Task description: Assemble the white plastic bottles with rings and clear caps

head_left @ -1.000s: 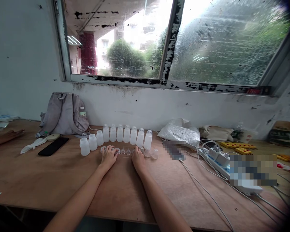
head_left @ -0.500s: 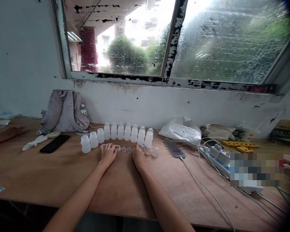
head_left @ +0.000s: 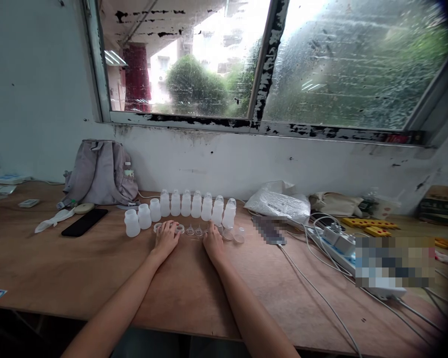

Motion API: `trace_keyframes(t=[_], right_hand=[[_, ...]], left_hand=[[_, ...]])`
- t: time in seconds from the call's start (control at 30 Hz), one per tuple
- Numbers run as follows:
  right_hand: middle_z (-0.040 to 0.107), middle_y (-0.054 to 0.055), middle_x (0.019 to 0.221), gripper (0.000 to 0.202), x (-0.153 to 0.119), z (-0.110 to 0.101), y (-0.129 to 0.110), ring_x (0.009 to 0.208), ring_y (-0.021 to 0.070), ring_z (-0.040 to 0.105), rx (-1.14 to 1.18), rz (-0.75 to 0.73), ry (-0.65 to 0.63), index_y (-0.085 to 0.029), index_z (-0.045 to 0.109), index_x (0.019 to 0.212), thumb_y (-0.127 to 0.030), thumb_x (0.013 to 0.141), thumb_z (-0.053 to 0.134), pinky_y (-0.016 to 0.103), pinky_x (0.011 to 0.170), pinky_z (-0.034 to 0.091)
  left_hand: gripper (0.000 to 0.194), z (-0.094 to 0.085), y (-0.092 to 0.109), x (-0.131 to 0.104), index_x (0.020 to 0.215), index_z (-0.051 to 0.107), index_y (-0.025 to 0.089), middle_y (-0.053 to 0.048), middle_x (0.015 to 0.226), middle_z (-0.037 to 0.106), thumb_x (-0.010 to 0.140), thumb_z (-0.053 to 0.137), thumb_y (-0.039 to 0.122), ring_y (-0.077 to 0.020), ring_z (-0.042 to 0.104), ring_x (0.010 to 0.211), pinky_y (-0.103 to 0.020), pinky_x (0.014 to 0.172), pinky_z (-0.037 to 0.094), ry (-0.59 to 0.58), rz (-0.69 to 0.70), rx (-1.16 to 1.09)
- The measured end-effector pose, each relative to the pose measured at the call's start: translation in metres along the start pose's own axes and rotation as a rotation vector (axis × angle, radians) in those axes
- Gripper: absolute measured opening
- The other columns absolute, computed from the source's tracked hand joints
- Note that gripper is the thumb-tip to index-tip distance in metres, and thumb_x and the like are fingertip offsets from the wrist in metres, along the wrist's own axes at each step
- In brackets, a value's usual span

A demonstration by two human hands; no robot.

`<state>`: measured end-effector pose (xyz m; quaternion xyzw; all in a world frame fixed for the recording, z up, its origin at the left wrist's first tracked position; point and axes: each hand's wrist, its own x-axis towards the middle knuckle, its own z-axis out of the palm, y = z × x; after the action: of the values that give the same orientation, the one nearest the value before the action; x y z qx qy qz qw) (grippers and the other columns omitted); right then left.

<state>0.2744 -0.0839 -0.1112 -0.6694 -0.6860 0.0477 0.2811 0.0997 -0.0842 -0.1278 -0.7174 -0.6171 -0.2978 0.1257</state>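
My left hand [head_left: 167, 236] lies on the table with its fingers spread over clear ring collars; one ring [head_left: 179, 228] shows at its right side. Between my hands stand two clear bottle teats [head_left: 194, 231]. My right hand [head_left: 212, 241] rests at the right end of the teats, fingers loosely bent forward, with nothing visible held. Close by it are clear domed caps [head_left: 239, 235]. Behind the hands, several capped baby bottles [head_left: 196, 206] stand in a curved row. Three frosted bottles without tops [head_left: 132, 223] continue the row on the left.
At left are a black phone [head_left: 84, 222], a crumpled white strip [head_left: 54, 220] and a grey backpack [head_left: 99, 171]. To the right lie a plastic-wrapped package [head_left: 280, 201], a blurred device on a cable and a power strip [head_left: 338, 251] with several cords.
Both my hands stay nearly still over the parts. The other person's hand at far left is gone, showing a small white object. Another hand at the right edge has also moved away.
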Motion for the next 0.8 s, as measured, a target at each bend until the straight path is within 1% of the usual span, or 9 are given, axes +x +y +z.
trace_keyframes(t=[0.1, 0.27, 0.33, 0.4, 0.53, 0.6, 0.67, 0.73, 0.8], right_hand=[[0.050, 0.013, 0.107, 0.045, -0.001, -0.002, -0.002, 0.090, 0.0199, 0.056, 0.009, 0.001, 0.016, -0.015, 0.029, 0.124, -0.013, 0.080, 0.038, 0.027, 0.070, 0.042], [0.049, 0.014, 0.107, 0.043, -0.002, -0.002, -0.002, 0.086, 0.0201, 0.058, 0.018, -0.005, 0.033, -0.014, 0.031, 0.122, -0.015, 0.080, 0.038, 0.028, 0.068, 0.042], [0.050, 0.014, 0.105, 0.043, -0.002, -0.001, -0.001, 0.086, 0.0204, 0.058, 0.025, -0.019, 0.047, -0.013, 0.031, 0.122, -0.014, 0.079, 0.037, 0.028, 0.067, 0.042], [0.050, 0.013, 0.104, 0.043, -0.002, 0.001, 0.000, 0.085, 0.0207, 0.058, 0.028, -0.026, 0.058, -0.012, 0.033, 0.121, -0.014, 0.079, 0.036, 0.028, 0.067, 0.042], [0.050, 0.012, 0.105, 0.042, -0.003, 0.002, 0.001, 0.081, 0.0201, 0.059, 0.027, -0.037, 0.075, -0.014, 0.033, 0.120, -0.014, 0.078, 0.037, 0.028, 0.065, 0.042], [0.050, 0.012, 0.104, 0.041, -0.003, 0.002, 0.001, 0.080, 0.0198, 0.059, 0.027, -0.044, 0.080, -0.014, 0.034, 0.119, -0.014, 0.078, 0.037, 0.027, 0.064, 0.042], [0.050, 0.012, 0.103, 0.040, -0.003, 0.002, 0.000, 0.078, 0.0192, 0.059, 0.028, -0.045, 0.087, -0.014, 0.034, 0.118, -0.015, 0.078, 0.037, 0.027, 0.063, 0.042], [0.050, 0.011, 0.103, 0.039, -0.003, 0.001, -0.001, 0.076, 0.0184, 0.059, 0.035, -0.044, 0.106, -0.015, 0.035, 0.117, -0.015, 0.078, 0.038, 0.027, 0.061, 0.041], [0.049, 0.011, 0.105, 0.037, -0.003, 0.001, -0.002, 0.074, 0.0174, 0.059, 0.054, -0.043, 0.133, -0.017, 0.036, 0.115, -0.016, 0.078, 0.038, 0.027, 0.059, 0.041]], left_hand=[[0.028, -0.009, -0.003, 0.016, 0.105, 0.050, 0.021, -0.007, 0.110, 0.052, 0.078, 0.042, 0.027, -0.0224, 0.043, 0.103, -0.035, 0.086, 0.031, 0.066, 0.030, 0.037], [0.041, -0.035, -0.020, 0.074, 0.118, 0.042, 0.017, -0.014, 0.121, 0.045, 0.078, 0.041, 0.024, -0.0287, 0.039, 0.108, -0.043, 0.090, 0.024, 0.210, -0.080, 0.197], [0.042, -0.041, -0.029, 0.096, 0.119, 0.042, 0.017, -0.015, 0.122, 0.044, 0.077, 0.041, 0.024, -0.0302, 0.037, 0.109, -0.047, 0.089, 0.022, 0.229, -0.114, 0.249], [0.036, -0.042, -0.036, 0.110, 0.111, 0.048, 0.017, -0.016, 0.119, 0.046, 0.078, 0.041, 0.026, -0.0316, 0.038, 0.108, -0.049, 0.087, 0.022, 0.216, -0.117, 0.275], [0.029, -0.039, -0.040, 0.115, 0.100, 0.054, 0.017, -0.014, 0.096, 0.059, 0.078, 0.041, 0.029, -0.0304, 0.043, 0.101, -0.045, 0.082, 0.027, 0.188, -0.060, 0.271], [0.028, -0.039, -0.037, 0.111, 0.101, 0.053, 0.017, -0.012, 0.086, 0.061, 0.078, 0.041, 0.030, -0.0287, 0.045, 0.096, -0.042, 0.081, 0.028, 0.188, -0.035, 0.264], [0.028, -0.041, -0.034, 0.107, 0.100, 0.053, 0.018, -0.011, 0.083, 0.061, 0.079, 0.040, 0.031, -0.0275, 0.045, 0.095, -0.040, 0.082, 0.028, 0.194, -0.014, 0.261], [0.027, -0.046, -0.031, 0.103, 0.099, 0.053, 0.019, -0.010, 0.086, 0.060, 0.080, 0.039, 0.033, -0.0271, 0.044, 0.097, -0.039, 0.083, 0.029, 0.250, -0.014, 0.228], [0.028, -0.052, -0.026, 0.097, 0.098, 0.054, 0.020, -0.009, 0.088, 0.058, 0.081, 0.038, 0.035, -0.0266, 0.044, 0.098, -0.038, 0.083, 0.030, 0.352, -0.033, 0.151]])
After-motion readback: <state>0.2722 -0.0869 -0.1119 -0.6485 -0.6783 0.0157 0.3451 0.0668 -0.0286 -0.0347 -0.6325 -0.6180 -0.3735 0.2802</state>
